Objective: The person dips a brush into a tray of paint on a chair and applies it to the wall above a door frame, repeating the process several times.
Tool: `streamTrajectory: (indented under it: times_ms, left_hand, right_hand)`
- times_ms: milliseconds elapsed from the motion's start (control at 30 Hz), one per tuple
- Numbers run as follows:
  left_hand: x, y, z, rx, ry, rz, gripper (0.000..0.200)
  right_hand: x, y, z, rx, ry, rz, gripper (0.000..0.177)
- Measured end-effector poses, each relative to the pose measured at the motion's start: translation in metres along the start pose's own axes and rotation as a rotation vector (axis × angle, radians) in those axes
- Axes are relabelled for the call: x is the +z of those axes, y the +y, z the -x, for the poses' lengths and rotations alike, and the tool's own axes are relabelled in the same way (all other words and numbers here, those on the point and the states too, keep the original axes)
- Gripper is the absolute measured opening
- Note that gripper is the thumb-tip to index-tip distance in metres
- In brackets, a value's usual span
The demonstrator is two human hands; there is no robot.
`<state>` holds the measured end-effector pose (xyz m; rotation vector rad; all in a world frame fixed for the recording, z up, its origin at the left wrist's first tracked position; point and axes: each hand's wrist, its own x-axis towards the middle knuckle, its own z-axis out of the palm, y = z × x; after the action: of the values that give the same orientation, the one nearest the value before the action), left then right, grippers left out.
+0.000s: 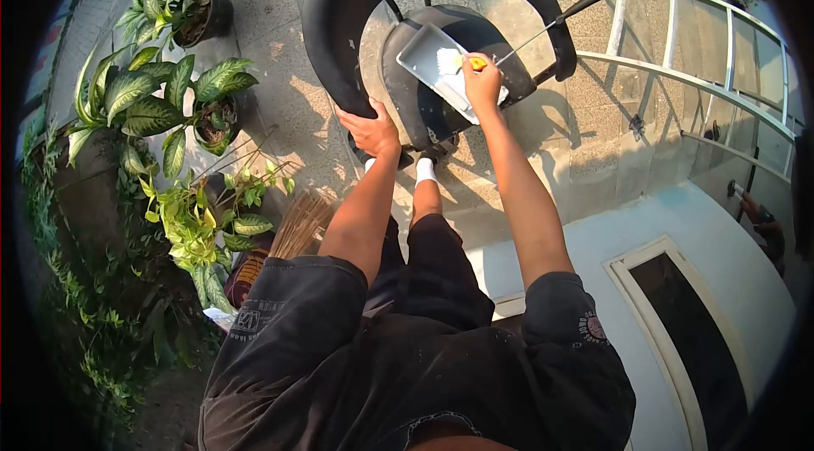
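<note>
A black chair (pixel 339 36) with a curved backrest stands in front of me. On its seat lies a white tray (pixel 420 52). My right hand (pixel 482 86) is closed on the yellow handle of a brush (pixel 448 60), whose pale bristles are over the tray. My left hand (pixel 371 129) rests against the left end of the curved backrest, its fingers apart and holding nothing. A long rod with a black handle (pixel 580 7) runs from near my right hand up to the right, across the chair's edge.
Potted plants (pixel 216 120) and a straw broom (pixel 303 222) are on the left. A metal ladder (pixel 670 27) lies at the right. Below it is a white wall with a framed dark window (pixel 691 324). Another person's hand (pixel 749 207) shows at the far right.
</note>
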<state>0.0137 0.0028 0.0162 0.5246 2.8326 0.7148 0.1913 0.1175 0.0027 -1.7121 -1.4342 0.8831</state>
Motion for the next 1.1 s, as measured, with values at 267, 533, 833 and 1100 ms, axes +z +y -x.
streamTrajectory:
  times_ms: [267,533,833,1100]
  left_hand:
    - [0.012,-0.007,0.002,0.048,0.057,-0.037,0.082]
    - [0.013,-0.012,0.001,0.171,0.134,-0.059,0.087]
    - [0.010,-0.012,0.002,0.140,0.074,-0.044,0.087]
    - [0.013,-0.014,0.002,0.160,0.121,-0.062,0.088]
  right_hand:
    - [0.073,0.047,-0.007,-0.088,-0.093,0.180,0.012]
    - [0.095,0.054,-0.003,-0.099,-0.122,0.264,0.014]
    - [0.088,0.052,-0.009,-0.097,-0.155,0.286,0.013]
    - [0.080,0.051,-0.010,-0.096,-0.146,0.260,0.013]
